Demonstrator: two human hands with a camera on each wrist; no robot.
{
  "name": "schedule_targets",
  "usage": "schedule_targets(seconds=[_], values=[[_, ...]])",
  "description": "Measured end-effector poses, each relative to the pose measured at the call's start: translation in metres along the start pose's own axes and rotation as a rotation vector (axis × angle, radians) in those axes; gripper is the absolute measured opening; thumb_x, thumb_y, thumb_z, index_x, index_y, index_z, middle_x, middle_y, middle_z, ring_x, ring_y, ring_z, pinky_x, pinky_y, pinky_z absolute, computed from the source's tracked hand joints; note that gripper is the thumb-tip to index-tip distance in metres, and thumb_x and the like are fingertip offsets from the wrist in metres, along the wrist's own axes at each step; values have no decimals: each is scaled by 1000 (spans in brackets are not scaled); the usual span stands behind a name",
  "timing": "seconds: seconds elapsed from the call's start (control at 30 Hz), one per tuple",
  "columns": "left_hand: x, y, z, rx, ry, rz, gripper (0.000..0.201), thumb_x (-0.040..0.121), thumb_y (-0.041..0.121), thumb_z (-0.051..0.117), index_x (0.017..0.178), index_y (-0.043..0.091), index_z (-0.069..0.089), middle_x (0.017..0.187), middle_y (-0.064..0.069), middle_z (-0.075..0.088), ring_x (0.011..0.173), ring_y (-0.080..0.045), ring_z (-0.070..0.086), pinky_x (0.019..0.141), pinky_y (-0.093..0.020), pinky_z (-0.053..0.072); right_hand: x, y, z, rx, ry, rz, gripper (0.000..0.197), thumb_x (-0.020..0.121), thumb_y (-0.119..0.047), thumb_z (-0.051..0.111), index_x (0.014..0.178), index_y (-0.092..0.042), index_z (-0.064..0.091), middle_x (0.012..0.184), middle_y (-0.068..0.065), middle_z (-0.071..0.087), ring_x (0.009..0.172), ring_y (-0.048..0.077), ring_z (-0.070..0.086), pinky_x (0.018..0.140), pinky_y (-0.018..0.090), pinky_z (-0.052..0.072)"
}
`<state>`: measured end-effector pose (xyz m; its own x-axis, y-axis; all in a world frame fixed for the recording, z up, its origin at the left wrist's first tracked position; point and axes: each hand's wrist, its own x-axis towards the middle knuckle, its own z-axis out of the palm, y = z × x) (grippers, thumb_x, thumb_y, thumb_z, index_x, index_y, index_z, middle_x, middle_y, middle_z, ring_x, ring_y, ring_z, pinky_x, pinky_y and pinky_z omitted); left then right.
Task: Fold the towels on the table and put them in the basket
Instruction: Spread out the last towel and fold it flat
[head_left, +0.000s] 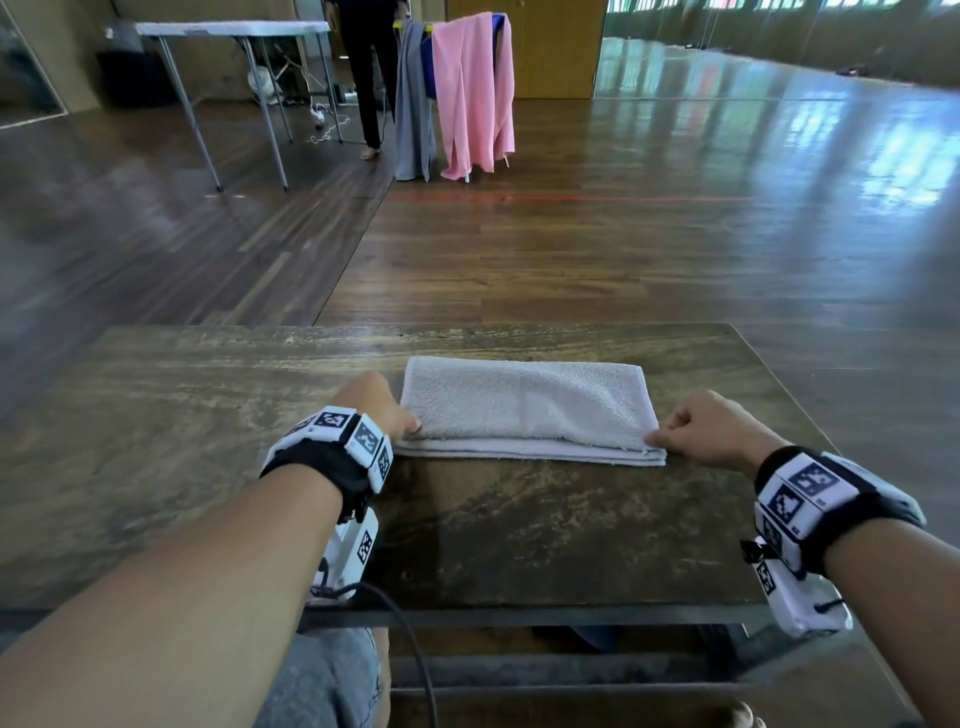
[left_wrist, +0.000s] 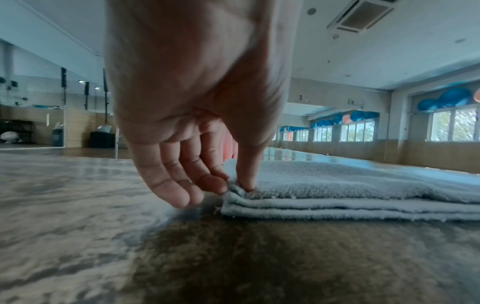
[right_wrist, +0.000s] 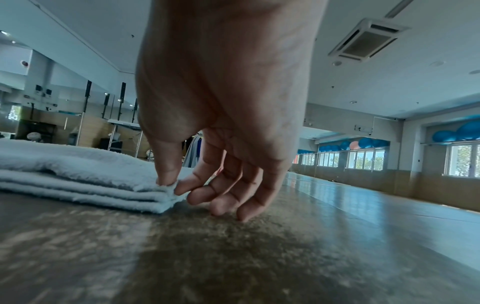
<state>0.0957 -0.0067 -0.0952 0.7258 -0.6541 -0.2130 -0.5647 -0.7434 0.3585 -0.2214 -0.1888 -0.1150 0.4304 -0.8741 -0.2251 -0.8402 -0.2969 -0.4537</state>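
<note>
A light grey towel (head_left: 524, 408), folded into a long strip of several layers, lies across the far half of the dark wooden table (head_left: 156, 441). My left hand (head_left: 382, 402) pinches the towel's near left corner; the left wrist view shows the thumb and forefinger of that hand (left_wrist: 235, 185) closed on the top layers of the towel (left_wrist: 363, 185). My right hand (head_left: 696, 431) pinches the near right corner, and in the right wrist view the hand (right_wrist: 171, 184) nips the top layer of the towel (right_wrist: 64, 164). No basket is in view.
Beyond the table lies open wooden floor. A drying rack (head_left: 457, 93) with pink and grey cloths stands far ahead, a person (head_left: 371, 73) beside it, and a white folding table (head_left: 234, 31) to the left. A black cable (head_left: 410, 644) hangs from my left wrist.
</note>
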Motion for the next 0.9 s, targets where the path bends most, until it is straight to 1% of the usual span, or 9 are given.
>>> schedule_targets(seconds=[0.17, 0.27, 0.4, 0.5, 0.57, 0.63, 0.77, 0.87, 0.9], values=[[-3, 1, -11, -145, 21, -39, 36, 77, 22, 84, 67, 6, 53, 65, -6, 58, 54, -19, 52, 49, -28, 43, -4, 2, -9, 59, 88, 12, 48, 86, -28, 75, 50, -17, 44, 50, -3, 45, 50, 15, 41, 53, 27, 34], [-1, -2, -24, -323, 9, -80, 22, 72, 10, 85, 73, -4, 67, 67, -14, 69, 54, -25, 60, 66, -36, 59, -7, 1, -16, 172, 110, 0, 30, 81, -27, 73, 59, -14, 60, 54, 3, 51, 55, 19, 45, 58, 29, 37], [-5, -13, -21, -340, -67, -128, 23, 66, 7, 87, 73, -4, 69, 64, -16, 70, 48, -22, 59, 60, -33, 56, -14, 3, -15, 103, 52, -7, 39, 80, -21, 71, 50, -18, 46, 50, 0, 42, 49, 18, 39, 55, 29, 33], [-6, -12, -11, -139, -41, -4, 25, 70, 22, 86, 75, 5, 68, 72, -9, 71, 60, -21, 60, 54, -28, 48, -22, 1, -7, -43, 128, 21, 25, 79, -27, 65, 64, -10, 54, 60, 4, 59, 61, 25, 57, 60, 35, 47], [-6, -5, -7, -104, 67, 159, 18, 78, 22, 79, 81, 13, 64, 77, -1, 65, 65, -15, 59, 58, -24, 44, -29, -9, -4, -78, 265, -12, 15, 79, -38, 60, 79, -23, 58, 79, -9, 62, 76, 17, 60, 65, 35, 47], [-10, 7, -5, -105, 72, 328, 16, 83, 24, 76, 92, 19, 62, 87, 3, 65, 71, -9, 60, 59, -20, 41, -29, -24, 0, -60, 305, -217, 10, 86, -41, 57, 85, -31, 54, 86, -17, 55, 83, 15, 57, 72, 37, 47], [-20, 31, 8, 116, -199, 452, 15, 90, 26, 67, 104, 23, 65, 109, -6, 62, 97, -23, 62, 71, -26, 46, -35, -47, 27, -195, 35, -504, 20, 99, -46, 50, 114, -36, 58, 102, -18, 48, 105, 10, 48, 95, 37, 43], [-26, 39, 13, 269, -269, 474, 22, 92, 17, 58, 113, 23, 63, 118, -6, 52, 110, -26, 53, 90, -36, 48, -39, -61, 39, -282, -1, -452, 23, 101, -51, 41, 93, -35, 55, 99, -15, 50, 101, 13, 47, 92, 36, 40], [-29, 42, 12, 276, -280, 494, 23, 92, 12, 57, 111, 21, 66, 118, -5, 56, 109, -24, 55, 89, -35, 48, -40, -64, 39, -290, 1, -413, 30, 102, -51, 40, 82, -32, 53, 93, -12, 54, 96, 15, 50, 91, 37, 41]])
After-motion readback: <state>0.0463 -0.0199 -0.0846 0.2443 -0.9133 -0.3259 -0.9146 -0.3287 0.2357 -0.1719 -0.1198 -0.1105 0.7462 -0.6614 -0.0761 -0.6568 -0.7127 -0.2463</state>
